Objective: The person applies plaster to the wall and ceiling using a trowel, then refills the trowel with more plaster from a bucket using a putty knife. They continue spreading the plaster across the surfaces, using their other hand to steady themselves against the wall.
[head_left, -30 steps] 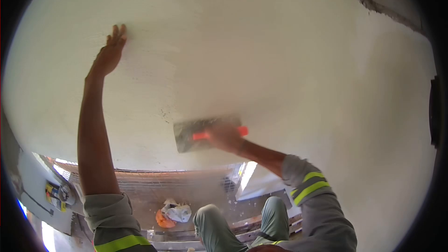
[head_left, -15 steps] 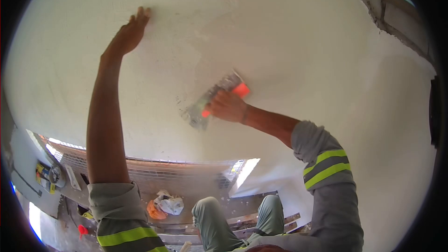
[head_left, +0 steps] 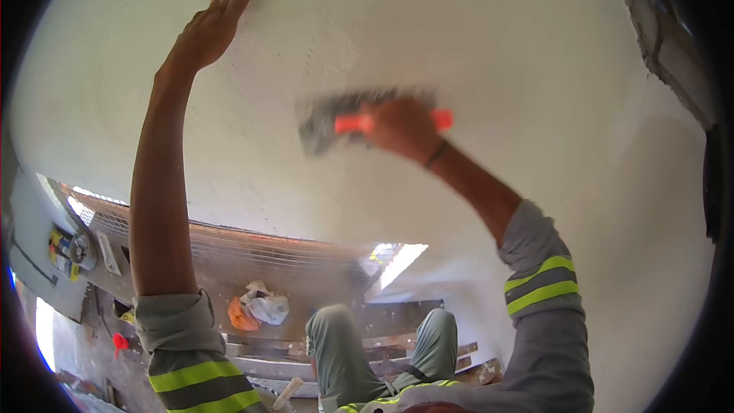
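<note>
My right hand [head_left: 405, 128] is wrapped round the red handle of a plastering trowel [head_left: 317, 124]. The trowel's grey blade, smeared by motion, lies against or very close to the pale plastered wall [head_left: 505, 69]. Higher up and to the left, my left hand [head_left: 210, 29] leans on the same wall with its fingers stretched out and nothing held. A darker, damp-looking patch of plaster spreads above and right of the trowel.
Below the wall is a mesh-covered opening [head_left: 252, 246]. White and orange plastic bags [head_left: 264, 306] lie near wooden planks [head_left: 275, 368] by my knees. A bucket [head_left: 82, 251] stands at the left. Rough broken masonry [head_left: 650, 23] edges the wall at upper right.
The trowel has moved up and turned from a steep slant to nearly level, my right hand moving up and right with it. My left hand appears slightly higher in view, still on the wall.
</note>
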Tool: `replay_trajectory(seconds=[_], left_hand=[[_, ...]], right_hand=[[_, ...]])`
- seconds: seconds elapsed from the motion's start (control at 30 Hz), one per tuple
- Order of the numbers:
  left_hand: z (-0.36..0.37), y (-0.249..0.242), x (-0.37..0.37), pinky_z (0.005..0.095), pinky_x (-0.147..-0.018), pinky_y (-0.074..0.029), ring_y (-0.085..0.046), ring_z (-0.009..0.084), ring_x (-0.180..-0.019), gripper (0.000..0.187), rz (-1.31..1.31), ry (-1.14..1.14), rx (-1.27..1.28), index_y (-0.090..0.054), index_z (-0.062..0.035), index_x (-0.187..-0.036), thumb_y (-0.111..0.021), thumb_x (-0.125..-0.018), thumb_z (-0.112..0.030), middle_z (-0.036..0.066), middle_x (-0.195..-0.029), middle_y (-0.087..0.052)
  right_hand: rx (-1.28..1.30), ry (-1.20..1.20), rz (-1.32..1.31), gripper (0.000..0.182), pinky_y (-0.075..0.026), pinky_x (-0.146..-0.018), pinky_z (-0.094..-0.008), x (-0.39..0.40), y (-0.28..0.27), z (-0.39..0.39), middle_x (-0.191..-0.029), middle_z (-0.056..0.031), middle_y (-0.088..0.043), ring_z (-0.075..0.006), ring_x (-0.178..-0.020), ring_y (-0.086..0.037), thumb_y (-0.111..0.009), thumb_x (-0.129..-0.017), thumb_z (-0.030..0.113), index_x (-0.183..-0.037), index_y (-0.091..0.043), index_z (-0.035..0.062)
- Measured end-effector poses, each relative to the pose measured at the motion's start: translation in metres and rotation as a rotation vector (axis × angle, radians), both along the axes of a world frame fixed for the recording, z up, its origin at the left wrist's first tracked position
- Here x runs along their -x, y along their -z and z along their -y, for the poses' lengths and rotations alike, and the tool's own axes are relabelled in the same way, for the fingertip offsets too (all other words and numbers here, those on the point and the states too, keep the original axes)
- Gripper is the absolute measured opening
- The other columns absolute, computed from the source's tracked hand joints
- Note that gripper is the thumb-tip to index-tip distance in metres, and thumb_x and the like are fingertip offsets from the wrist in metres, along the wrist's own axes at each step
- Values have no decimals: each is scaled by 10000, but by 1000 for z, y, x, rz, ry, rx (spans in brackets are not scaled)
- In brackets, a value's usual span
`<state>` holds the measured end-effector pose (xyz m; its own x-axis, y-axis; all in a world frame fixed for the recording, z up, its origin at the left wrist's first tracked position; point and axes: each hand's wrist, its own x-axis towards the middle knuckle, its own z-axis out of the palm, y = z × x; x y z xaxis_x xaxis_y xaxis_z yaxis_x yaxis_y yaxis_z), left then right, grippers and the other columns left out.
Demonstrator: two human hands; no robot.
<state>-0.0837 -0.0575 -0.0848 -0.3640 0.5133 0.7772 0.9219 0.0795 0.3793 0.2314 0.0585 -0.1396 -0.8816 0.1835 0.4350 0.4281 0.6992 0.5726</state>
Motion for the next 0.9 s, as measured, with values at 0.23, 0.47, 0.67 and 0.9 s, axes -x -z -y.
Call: replay_trajectory(seconds=[0.23, 0.47, 0.67, 0.9], left_hand=[[25, 19, -14, 528, -1141, -205, -221, 314, -1419, 649, -15, -132, 167, -248, -252, -1493, -118, -960, -599, 7, -1564, -191], [11, 36, 3, 537, -1142, -199, -199, 258, -1430, 645, 65, -58, 70, -280, -346, -1471, -74, -935, -641, -42, -1558, -200], [13, 29, -5, 522, -1137, -228, -209, 278, -1424, 647, 41, -66, 100, -272, -335, -1474, -82, -937, -640, -15, -1554, -214], [4, 35, -10, 511, -1133, -237, -217, 322, -1416, 664, 29, -74, 13, -295, -299, -1473, -129, -936, -652, 27, -1549, -230]], right_hand=[[-60, -230, -9, 98, -469, -563, -380, -26, 56, -1, -656, -75, -551, -251, -606, -578, -570, -774, 70, -871, -557, 66], [-536, -298, -344, 82, -489, -504, -401, 32, -117, -26, -641, -90, -579, -248, -570, -608, -558, -841, 145, -880, -564, 73], [-243, 309, -824, 348, -455, -595, -300, -15, -282, 10, -775, -62, -605, -154, -656, -544, -603, -920, 344, -941, -604, -3], [-99, 37, -300, 610, -522, -617, -447, -19, -98, -3, -748, -133, -672, -302, -721, -667, -611, -739, 696, -845, -635, 95]])
